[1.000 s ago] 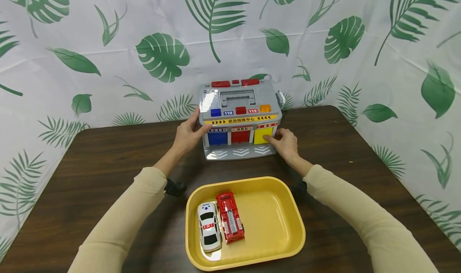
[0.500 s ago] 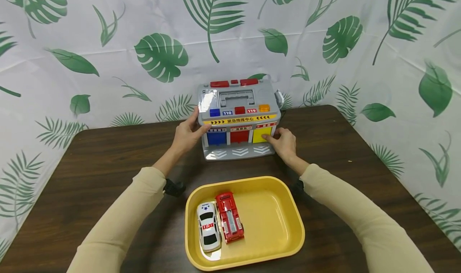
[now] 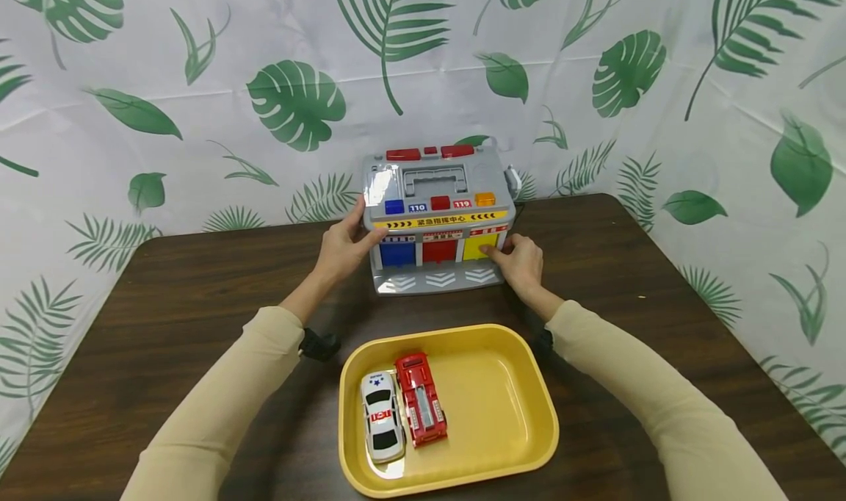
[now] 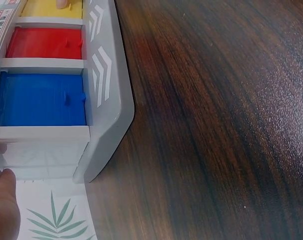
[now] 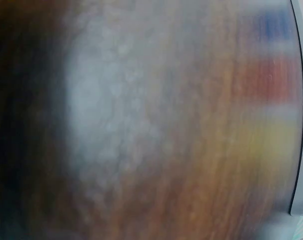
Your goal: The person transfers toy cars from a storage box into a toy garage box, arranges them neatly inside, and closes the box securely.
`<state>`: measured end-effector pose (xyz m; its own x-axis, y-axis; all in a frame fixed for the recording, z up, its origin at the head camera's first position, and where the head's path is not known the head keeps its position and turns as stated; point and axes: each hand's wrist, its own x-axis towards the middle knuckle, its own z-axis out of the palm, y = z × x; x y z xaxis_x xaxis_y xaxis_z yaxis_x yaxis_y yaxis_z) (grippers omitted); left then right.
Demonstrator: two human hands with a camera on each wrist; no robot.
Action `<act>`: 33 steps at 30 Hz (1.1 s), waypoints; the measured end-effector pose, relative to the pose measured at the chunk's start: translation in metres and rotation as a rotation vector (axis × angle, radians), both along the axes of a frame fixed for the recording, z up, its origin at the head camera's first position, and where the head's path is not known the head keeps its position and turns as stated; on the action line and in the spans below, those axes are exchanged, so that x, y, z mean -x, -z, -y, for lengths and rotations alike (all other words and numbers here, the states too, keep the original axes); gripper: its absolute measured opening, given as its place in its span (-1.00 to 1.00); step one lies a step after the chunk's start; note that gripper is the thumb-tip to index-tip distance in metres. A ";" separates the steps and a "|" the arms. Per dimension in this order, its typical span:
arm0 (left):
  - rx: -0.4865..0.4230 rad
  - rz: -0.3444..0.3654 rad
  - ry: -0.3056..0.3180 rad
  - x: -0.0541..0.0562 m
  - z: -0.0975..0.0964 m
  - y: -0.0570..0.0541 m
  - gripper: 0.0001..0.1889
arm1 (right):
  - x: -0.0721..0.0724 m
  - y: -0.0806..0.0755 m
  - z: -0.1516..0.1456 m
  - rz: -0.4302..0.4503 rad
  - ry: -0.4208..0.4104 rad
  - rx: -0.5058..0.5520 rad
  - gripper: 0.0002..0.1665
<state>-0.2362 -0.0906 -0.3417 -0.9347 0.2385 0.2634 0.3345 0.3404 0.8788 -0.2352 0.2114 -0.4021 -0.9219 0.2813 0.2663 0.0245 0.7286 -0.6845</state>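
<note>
A grey toy garage [image 3: 485, 172] stands at the back of the table, its front turned toward me. Across that front run a blue door [image 3: 398, 255], a red door [image 3: 439, 251] and a yellow door [image 3: 474, 249], all down. My left hand [image 3: 340, 251] holds the garage's left side, thumb at the front edge and the other fingers partly hidden behind. On the right, my right hand [image 3: 524, 267] grips the front corner, its thumb resting on the yellow door and its other fingers along the side wall. The left wrist view shows the blue door [image 4: 44, 100] close up.
Nearer to me on the dark wood table [image 3: 198, 288] sits a yellow tray [image 3: 502, 405]. In its left part lie a white police car [image 3: 383, 416] and a red fire truck [image 3: 421, 398], side by side. A leaf-print cloth [image 3: 423, 45] hangs behind the table.
</note>
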 end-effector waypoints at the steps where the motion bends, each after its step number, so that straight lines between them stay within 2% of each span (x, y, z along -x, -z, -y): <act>1: -0.002 -0.004 -0.001 0.004 0.001 0.004 -0.22 | 0.000 0.000 0.001 -0.004 0.004 0.001 -0.52; 4: 0.000 -0.013 -0.012 0.012 0.003 0.014 -0.20 | 0.002 0.001 0.002 -0.009 0.016 -0.003 -0.52; 9: 0.012 -0.014 -0.018 0.012 0.003 0.016 -0.19 | 0.003 0.003 0.002 -0.011 0.029 -0.006 -0.53; 11: 0.006 -0.007 -0.010 0.008 0.002 0.012 -0.19 | 0.002 0.003 0.001 -0.007 0.029 -0.003 -0.53; 16: -0.025 -0.004 0.006 -0.006 -0.001 -0.007 -0.24 | 0.002 0.001 0.000 -0.004 0.010 0.000 -0.52; 17: -0.030 -0.004 0.006 -0.006 -0.002 -0.008 -0.24 | 0.002 0.001 0.000 -0.004 0.006 -0.003 -0.52; 24: -0.001 -0.016 -0.025 0.012 0.003 0.013 -0.19 | 0.001 -0.003 -0.003 0.039 -0.043 0.008 -0.53; 33: -0.024 -0.023 -0.010 0.013 0.004 0.016 -0.18 | -0.004 -0.009 -0.006 0.073 -0.083 0.118 -0.52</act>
<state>-0.2492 -0.0941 -0.3573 -0.9305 0.2226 0.2908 0.3517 0.3223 0.8789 -0.2310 0.2178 -0.3927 -0.9590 0.2288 0.1675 0.0203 0.6448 -0.7640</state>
